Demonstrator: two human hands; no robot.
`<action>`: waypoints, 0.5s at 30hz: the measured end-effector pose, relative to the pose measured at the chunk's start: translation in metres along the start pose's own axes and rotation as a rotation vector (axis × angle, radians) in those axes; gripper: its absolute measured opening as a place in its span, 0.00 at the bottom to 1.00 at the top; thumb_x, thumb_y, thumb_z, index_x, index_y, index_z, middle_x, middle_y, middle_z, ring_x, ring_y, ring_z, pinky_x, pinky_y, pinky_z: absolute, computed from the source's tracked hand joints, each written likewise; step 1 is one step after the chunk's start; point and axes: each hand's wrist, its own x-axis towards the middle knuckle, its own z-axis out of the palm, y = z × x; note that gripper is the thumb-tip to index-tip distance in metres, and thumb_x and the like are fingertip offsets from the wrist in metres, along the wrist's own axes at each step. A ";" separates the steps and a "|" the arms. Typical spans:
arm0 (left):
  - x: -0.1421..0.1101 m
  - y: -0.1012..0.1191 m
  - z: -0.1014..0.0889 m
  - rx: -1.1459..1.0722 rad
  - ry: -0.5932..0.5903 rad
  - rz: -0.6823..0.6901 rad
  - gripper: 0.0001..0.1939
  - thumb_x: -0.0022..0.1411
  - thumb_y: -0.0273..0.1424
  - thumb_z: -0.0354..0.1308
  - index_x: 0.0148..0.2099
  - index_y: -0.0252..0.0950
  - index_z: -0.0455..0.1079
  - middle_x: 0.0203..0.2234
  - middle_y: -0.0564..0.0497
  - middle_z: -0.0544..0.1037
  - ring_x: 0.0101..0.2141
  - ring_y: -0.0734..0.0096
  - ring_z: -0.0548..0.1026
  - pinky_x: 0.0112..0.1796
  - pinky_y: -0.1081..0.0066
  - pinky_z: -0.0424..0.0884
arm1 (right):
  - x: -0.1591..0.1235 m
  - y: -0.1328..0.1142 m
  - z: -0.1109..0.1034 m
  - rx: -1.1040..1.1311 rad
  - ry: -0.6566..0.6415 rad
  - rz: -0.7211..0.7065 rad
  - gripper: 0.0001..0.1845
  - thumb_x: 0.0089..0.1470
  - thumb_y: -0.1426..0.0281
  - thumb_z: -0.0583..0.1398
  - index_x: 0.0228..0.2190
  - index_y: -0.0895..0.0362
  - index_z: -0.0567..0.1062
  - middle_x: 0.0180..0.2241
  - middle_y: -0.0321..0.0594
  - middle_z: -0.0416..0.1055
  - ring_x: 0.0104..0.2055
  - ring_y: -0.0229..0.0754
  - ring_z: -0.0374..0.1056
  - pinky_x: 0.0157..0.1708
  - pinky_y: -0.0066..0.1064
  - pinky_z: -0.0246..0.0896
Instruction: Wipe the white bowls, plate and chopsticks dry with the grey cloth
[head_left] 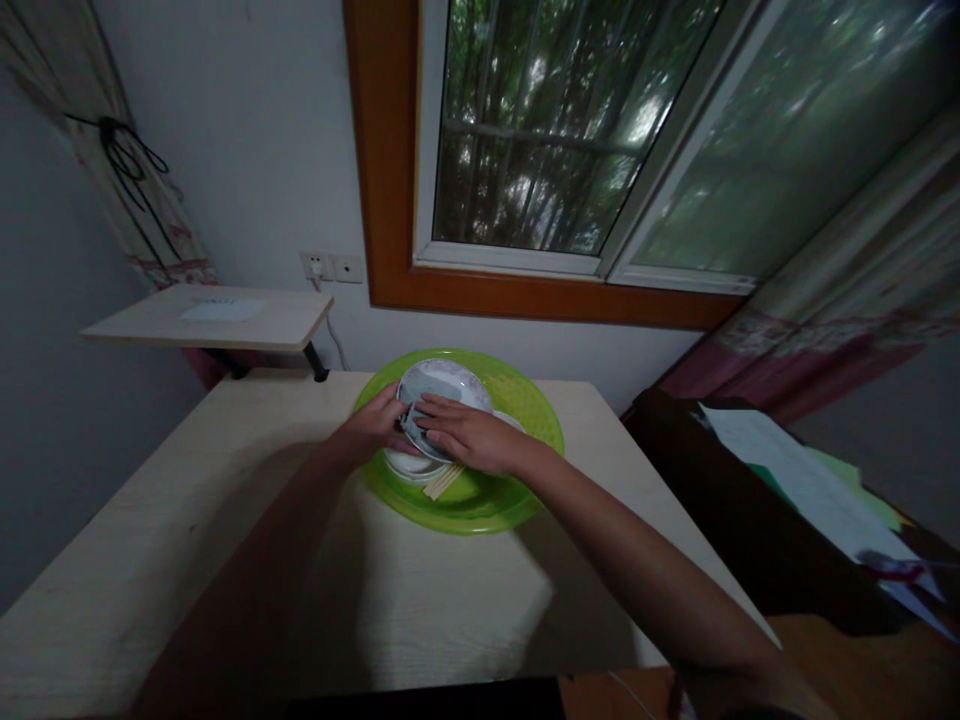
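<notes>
A round plate [461, 380] with a pale patterned rim is tilted up over a green plastic basin [525, 500]. My left hand [379, 420] is closed on the plate's left edge. Stretched nearly flat, the fingers of my right hand [472, 432] lie across its face. Under those fingertips is something dark grey [411, 420], perhaps a cloth; its kind is hard to make out. White bowls or dishes [412, 472] sit below the plate inside the basin, partly hidden by it. Beside them, pale chopsticks [441, 484] lean in a bunch.
The basin stands on a light wooden table [420, 600], near the wall. A small raised shelf [285, 318] bears a paper slip at the left back. Behind are a socket [317, 266] and a window. To the right, papers [795, 480] lie on a dark surface.
</notes>
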 end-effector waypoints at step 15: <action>0.004 0.009 0.002 -0.133 0.122 -0.080 0.39 0.57 0.30 0.59 0.70 0.41 0.53 0.54 0.38 0.74 0.39 0.54 0.81 0.31 0.60 0.82 | -0.017 0.009 -0.014 -0.482 0.079 0.369 0.28 0.70 0.56 0.49 0.46 0.63 0.81 0.49 0.56 0.75 0.56 0.56 0.65 0.59 0.50 0.58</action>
